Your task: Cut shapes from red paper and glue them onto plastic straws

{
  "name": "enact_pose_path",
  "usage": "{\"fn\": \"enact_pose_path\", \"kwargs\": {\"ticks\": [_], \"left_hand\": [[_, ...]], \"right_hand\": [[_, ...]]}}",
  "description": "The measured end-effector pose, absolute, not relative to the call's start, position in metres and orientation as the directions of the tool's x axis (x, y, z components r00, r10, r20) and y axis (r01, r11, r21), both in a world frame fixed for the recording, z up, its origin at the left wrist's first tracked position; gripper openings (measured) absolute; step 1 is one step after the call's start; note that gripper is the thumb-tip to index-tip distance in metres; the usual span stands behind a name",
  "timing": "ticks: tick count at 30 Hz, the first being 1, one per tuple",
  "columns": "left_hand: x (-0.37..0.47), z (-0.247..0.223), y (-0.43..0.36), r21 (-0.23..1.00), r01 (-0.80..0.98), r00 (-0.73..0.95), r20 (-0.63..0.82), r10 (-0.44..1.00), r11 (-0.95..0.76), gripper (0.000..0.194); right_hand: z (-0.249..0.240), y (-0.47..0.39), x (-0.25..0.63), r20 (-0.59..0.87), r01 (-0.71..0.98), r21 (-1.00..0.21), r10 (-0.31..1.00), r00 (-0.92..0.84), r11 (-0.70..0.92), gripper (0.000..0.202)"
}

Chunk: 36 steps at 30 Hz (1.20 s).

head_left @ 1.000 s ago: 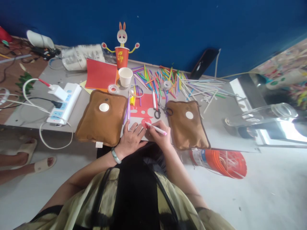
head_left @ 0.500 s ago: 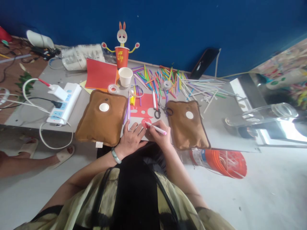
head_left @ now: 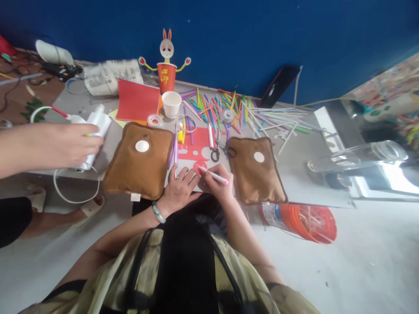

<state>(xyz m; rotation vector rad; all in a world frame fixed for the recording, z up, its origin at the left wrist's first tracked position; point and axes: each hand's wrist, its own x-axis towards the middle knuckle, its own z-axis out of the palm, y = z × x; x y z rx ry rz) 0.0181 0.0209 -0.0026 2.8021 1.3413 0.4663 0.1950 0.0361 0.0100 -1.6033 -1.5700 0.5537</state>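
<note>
My right hand [head_left: 221,185] is closed around a white marker with a pink end [head_left: 216,176]. The marker's tip touches a small red paper cutout [head_left: 198,167] on the table. My left hand [head_left: 180,187] lies flat with fingers apart, its fingertips at the cutout's left edge. Just beyond is a red paper sheet [head_left: 199,138] with shapes cut out of it. Black-handled scissors [head_left: 222,151] and another white marker [head_left: 210,134] lie on and beside that sheet.
Brown cushioned pouches [head_left: 139,168] flank my hands. Behind stand a white paper cup [head_left: 171,104], a red rabbit cup figure [head_left: 166,76] and many coloured sticks [head_left: 212,109]. Another person's hand [head_left: 72,146] is over the power strip [head_left: 101,126] at left. An orange bucket [head_left: 307,222] stands at lower right.
Another person's arm has come in from the left, its hand now over the power strip. My hands and the marker have hardly moved.
</note>
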Motion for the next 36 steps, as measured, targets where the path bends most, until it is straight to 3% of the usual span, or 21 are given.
{"fn": "enact_pose_path", "kwargs": {"ticks": [21,26,31,36], "left_hand": [[0.019,0.001,0.021,0.138,0.766,0.588,0.244,0.771,-0.628,0.051],[0.018,-0.002,0.021,0.136,0.766,0.585,0.261,0.768,-0.629,0.050],[0.019,-0.003,0.020,0.123,0.771,0.579,0.271,0.769,-0.625,0.050],[0.018,-0.002,0.019,0.115,0.773,0.579,0.273,0.768,-0.624,0.049]], "right_hand": [[0.009,0.033,0.195,0.248,0.633,-0.769,0.955,0.164,0.091,0.013],[0.004,0.030,0.197,0.357,0.591,-0.794,0.896,0.263,0.143,0.014],[-0.007,0.025,0.195,0.529,0.596,-0.774,0.734,0.426,0.212,0.014],[-0.002,0.018,0.197,0.521,0.638,-0.734,0.796,0.308,0.234,0.014]]}}
